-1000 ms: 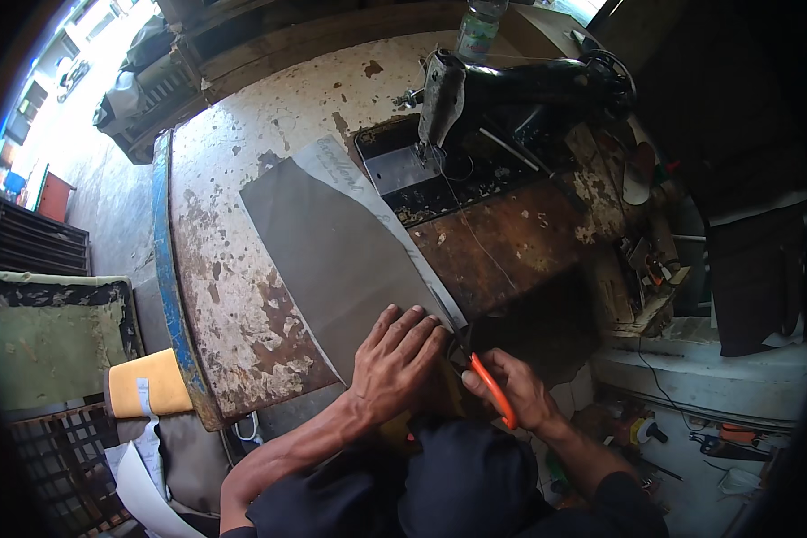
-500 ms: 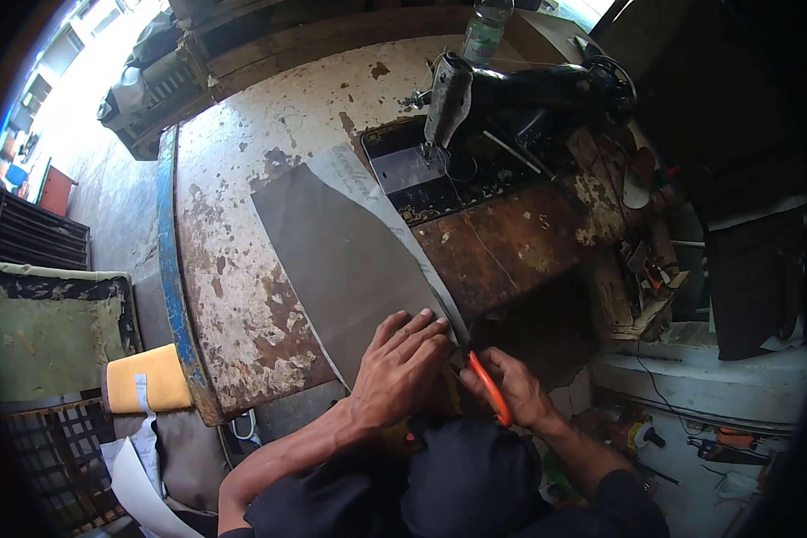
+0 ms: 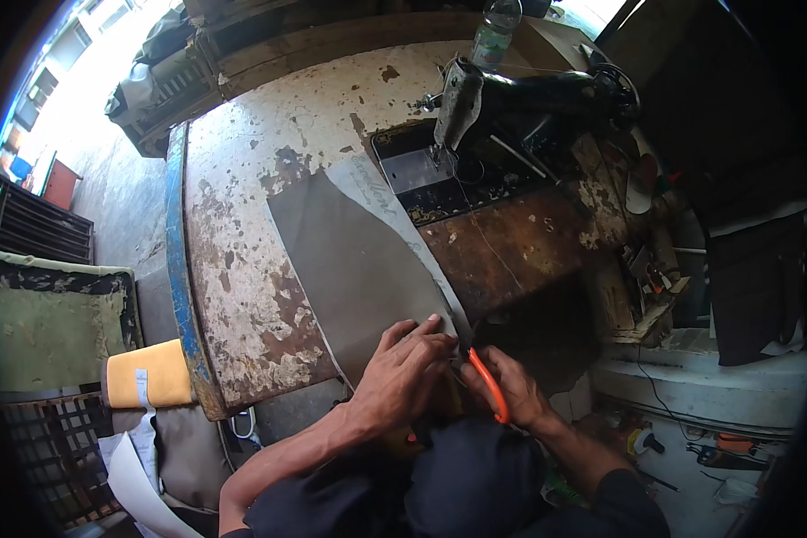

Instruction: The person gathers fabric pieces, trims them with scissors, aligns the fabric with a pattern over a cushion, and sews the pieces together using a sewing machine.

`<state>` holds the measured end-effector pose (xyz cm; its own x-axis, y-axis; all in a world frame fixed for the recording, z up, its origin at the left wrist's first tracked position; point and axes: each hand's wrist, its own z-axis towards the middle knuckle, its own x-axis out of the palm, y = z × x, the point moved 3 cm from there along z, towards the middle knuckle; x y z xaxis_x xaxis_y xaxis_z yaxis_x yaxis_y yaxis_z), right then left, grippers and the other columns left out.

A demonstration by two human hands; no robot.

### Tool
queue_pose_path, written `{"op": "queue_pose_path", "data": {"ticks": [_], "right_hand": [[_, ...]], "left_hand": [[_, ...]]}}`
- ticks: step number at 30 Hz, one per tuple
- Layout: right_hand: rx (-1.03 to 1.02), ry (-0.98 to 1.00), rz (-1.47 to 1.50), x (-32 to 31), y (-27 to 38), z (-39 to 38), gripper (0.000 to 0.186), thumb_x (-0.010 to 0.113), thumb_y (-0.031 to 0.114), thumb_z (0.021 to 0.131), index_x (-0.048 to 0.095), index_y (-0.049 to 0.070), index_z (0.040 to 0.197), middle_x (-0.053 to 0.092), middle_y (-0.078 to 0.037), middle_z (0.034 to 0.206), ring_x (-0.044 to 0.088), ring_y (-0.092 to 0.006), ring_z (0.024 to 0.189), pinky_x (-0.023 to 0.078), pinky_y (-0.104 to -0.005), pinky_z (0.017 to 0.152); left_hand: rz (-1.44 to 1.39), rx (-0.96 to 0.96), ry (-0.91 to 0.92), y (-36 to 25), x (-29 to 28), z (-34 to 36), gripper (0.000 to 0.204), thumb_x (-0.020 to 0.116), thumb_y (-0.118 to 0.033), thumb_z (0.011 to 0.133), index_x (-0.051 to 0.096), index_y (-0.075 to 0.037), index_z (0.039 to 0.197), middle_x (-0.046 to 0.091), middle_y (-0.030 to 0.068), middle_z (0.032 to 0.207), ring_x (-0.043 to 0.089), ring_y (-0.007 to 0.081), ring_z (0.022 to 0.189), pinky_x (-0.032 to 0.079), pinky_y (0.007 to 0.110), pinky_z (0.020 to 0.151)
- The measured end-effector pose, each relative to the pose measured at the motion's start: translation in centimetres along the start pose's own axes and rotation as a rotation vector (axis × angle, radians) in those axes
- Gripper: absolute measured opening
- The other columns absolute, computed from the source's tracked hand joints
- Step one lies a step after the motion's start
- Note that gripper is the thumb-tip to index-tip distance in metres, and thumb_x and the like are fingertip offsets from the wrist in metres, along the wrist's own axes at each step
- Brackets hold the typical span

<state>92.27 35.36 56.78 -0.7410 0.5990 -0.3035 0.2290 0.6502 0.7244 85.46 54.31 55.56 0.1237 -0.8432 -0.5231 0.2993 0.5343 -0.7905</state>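
A grey-brown piece of fabric with a pale, curved layer along its right side lies on the worn table and runs toward me. My left hand is on its near end, fingers bent and drawn together on the cloth beside the cut edge. Scissors with orange handles are in my right hand, just right of my left fingers. Their blades are at the fabric's right edge, partly hidden by the cloth and my fingers.
A black sewing machine stands at the far right of the table, a plastic bottle behind it. A yellow-orange piece and pale strips lie at left. Dark cloth hangs at right; tools lie below it.
My left fingers, flatter and more stretched before, are now more curled on the fabric. The scissors and my right hand stay nearly in place. The whole view has shifted slightly.
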Motion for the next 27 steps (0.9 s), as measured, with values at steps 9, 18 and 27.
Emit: {"op": "queue_pose_path", "data": {"ticks": [9,18,27], "right_hand": [[-0.096,-0.047,-0.041,0.6,0.6,-0.3,0.039,0.074,0.035,0.096,0.062,0.001,0.110,0.072,-0.007,0.095,0.067,-0.0106,0.088,0.053,-0.0278,0.079],[0.010,0.025,0.239,0.6,0.3,0.0,0.031,0.076,0.026,0.096,0.062,0.001,0.105,0.071,-0.006,0.094,0.065,-0.0085,0.084,0.053,-0.0272,0.076],[0.093,0.002,0.063,0.5,-1.4,0.2,0.042,0.075,0.041,0.095,0.065,0.002,0.107,0.069,-0.005,0.087,0.060,-0.0097,0.079,0.050,-0.0284,0.070]], "left_hand": [[-0.032,0.009,0.048,0.2,0.1,-0.7,0.030,0.060,-0.002,0.096,0.051,-0.003,0.125,0.063,0.0118,0.129,0.050,0.0334,0.140,0.037,0.056,0.112],[-0.100,-0.040,0.030,-0.2,-0.6,-0.8,0.028,0.061,0.007,0.092,0.058,-0.004,0.117,0.067,0.0095,0.125,0.054,0.0317,0.137,0.040,0.052,0.112],[-0.477,-0.208,0.094,-0.3,-3.0,-1.1,0.019,0.054,0.006,0.097,0.053,0.000,0.115,0.067,0.0184,0.122,0.053,0.0364,0.138,0.045,0.049,0.112]]}}
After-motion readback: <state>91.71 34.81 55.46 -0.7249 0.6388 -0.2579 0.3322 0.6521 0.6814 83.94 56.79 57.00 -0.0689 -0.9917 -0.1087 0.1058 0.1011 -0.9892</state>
